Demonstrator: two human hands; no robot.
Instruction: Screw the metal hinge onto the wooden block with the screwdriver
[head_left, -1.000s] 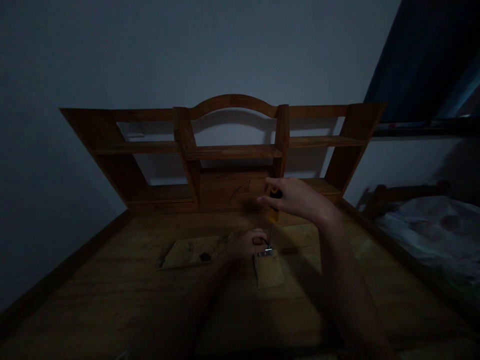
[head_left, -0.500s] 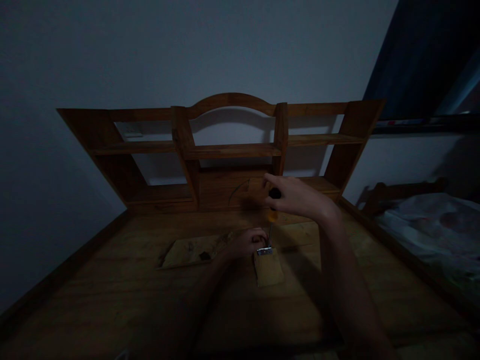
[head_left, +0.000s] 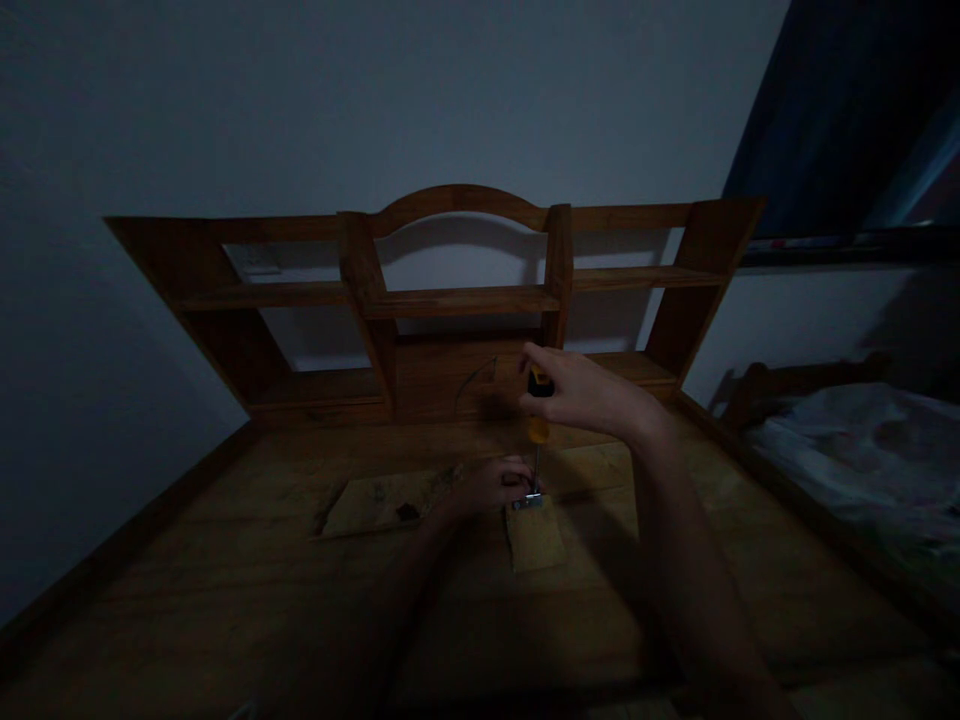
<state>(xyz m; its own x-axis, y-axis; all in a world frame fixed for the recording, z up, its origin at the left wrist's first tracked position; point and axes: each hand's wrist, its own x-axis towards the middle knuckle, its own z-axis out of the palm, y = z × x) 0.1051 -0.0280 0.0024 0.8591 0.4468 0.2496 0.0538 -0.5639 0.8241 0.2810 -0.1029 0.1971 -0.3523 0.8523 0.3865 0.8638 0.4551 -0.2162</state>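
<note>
My right hand (head_left: 562, 385) is closed around the yellow-and-black handle of a screwdriver (head_left: 538, 430), held upright with its shaft pointing down. The tip meets a small shiny metal piece, which looks like a hinge (head_left: 527, 501), at the far edge of a small wooden block (head_left: 536, 540). Beside the tip, my left hand (head_left: 495, 483) has its fingers curled in a pinch against the metal piece and the block's far end. What lies between those fingertips is hidden in the dark. Under the block is a pale flat board (head_left: 607, 480).
A rough piece of wood (head_left: 367, 505) with a dark hole lies left of my hands on the wooden desk (head_left: 187, 580). Behind stands a wooden shelf unit (head_left: 465, 302) against the wall. A plastic bag (head_left: 862, 440) sits at the right, below a dark curtain (head_left: 832, 120).
My right hand and the screwdriver have shifted slightly left, with the handle turned a little in the fingers. My left hand stays by the metal piece. The whole view drifts slightly.
</note>
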